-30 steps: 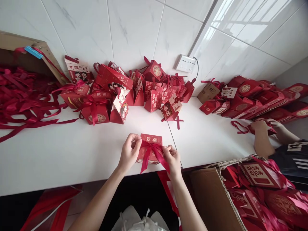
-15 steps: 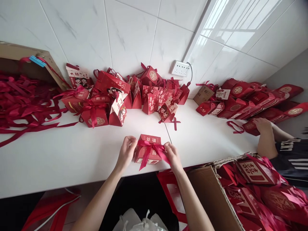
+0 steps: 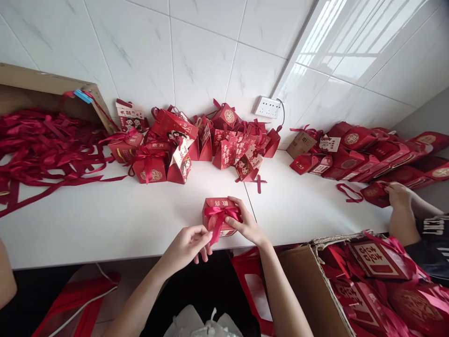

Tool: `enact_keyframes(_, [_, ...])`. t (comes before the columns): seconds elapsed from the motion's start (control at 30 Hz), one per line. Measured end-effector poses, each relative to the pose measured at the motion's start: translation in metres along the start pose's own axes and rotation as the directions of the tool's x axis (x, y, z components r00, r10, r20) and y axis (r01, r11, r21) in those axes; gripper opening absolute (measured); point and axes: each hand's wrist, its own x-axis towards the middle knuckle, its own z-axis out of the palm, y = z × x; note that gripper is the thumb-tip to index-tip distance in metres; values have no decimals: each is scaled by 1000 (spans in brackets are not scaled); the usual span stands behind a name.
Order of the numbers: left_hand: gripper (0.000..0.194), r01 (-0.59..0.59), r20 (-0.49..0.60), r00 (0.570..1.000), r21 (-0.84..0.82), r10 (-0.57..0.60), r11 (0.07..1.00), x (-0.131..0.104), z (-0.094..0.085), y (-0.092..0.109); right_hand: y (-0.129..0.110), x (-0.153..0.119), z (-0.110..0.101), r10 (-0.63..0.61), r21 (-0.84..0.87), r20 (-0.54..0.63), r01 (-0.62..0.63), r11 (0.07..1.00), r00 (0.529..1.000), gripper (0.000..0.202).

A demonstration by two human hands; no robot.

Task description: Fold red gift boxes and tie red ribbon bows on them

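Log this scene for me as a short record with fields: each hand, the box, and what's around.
Left hand: fingertips at a tail of the ribbon bow; grip unclear
Right hand: holding the red gift box by its right side
Box position: on the white table
Behind: clustered gift boxes; power strip on the tiled wall
Far left: heap of red ribbons
Far right: piled gift boxes; another person's hand at one
Near right: open carton holding ribboned red boxes

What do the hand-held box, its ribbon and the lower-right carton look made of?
Box: likely printed card, smooth, with crisp creased edges. Ribbon: probably satin or similar synthetic, glossy along its folds. Carton: apparently corrugated cardboard, matt brown with a rough rim.
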Motion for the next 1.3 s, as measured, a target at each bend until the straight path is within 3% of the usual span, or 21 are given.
enact_keyframes(0.1, [43,29,-33,999,-10,-29,1000,0,-6,1,5,-7,1,6,36,-29,-5,999,1000,59])
enact_keyframes(0.23, [57,192,135,971,53,-198,980,2,2,2,12,-15,1,-66,-37,24,67,997,998,90])
enact_keyframes(0.37, [41,60,113,992,-76,-51,995,7,10,2,16,-22,2,-102,-110,-38,97,989,994,91])
enact_keyframes(0.47, [38,9,90,996,-123,3,992,9,0,-2,18,-26,2,-103,-98,-62,97,990,993,88])
enact_keyframes(0.53, [35,38,29,999,18,-38,999,10,-12,-6,20,-29,1,-99,-107,-83,90,990,992,92])
enact_keyframes(0.6, [33,99,-106,992,239,-75,966,12,-23,-9,22,-32,1,-110,-143,-135,91,985,985,95])
enact_keyframes(0.67, [34,114,-265,964,378,-11,919,14,-26,-8,23,-35,1,-147,-202,-209,104,974,967,97])
enact_keyframes(0.73, [35,6,-349,924,430,160,903,19,-20,1,22,-38,2,-197,-266,-275,122,956,941,97])
enact_keyframes(0.87, [28,-327,-281,814,502,509,801,28,12,29,7,-48,-2,-300,-346,-346,176,922,889,98])
enact_keyframes(1.0, [9,-554,-284,622,499,730,667,27,43,55,-18,-68,-12,-414,-462,-431,198,864,802,97])
enact_keyframes(1.1, [6,-691,-171,479,531,861,490,22,61,70,-30,-85,-22,-505,-565,-467,194,802,726,96])
enact_keyframes(1.2, [24,-744,-58,407,557,911,368,20,80,79,-34,-102,-30,-553,-612,-503,178,770,664,96])
enact_keyframes(1.27, [21,-752,-7,360,590,933,294,21,92,82,-33,-112,-34,-558,-620,-535,154,769,634,96])
enact_keyframes(1.3, [16,-763,34,310,606,950,227,22,98,84,-33,-117,-35,-552,-616,-557,136,776,621,96])
